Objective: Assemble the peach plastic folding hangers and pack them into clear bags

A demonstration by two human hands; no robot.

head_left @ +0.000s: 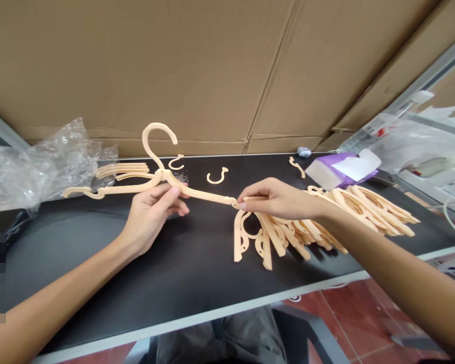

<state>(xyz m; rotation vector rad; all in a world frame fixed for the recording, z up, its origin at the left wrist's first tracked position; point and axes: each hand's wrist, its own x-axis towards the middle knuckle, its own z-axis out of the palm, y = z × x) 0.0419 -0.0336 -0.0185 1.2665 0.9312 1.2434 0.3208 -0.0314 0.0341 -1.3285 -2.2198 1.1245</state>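
A cream plastic clothes hanger (pixel 202 195) is held up over the black table, its hook pointing upward. My left hand (pixel 155 215) grips it just below the hook, thumb in front. At the hanger's right end, my right hand (pixel 271 198) pinches the tip between thumb and fingers; part of that end is hidden by the fingers. Beneath and beside my right hand lies a spread of loose hanger pieces (pixel 267 242). Two loose hooks, a small hook (pixel 176 163) and another hook (pixel 217 177), lie behind the hanger.
Stacked hanger parts (pixel 127 168) and crumpled clear plastic (pixel 56 156) are at the left. More hangers (pixel 371 210) lie in a pile at the right, near a purple tissue pack (pixel 341 169). A single arm piece (pixel 297 167) lies further back. Cardboard (pixel 155 65) walls the rear.
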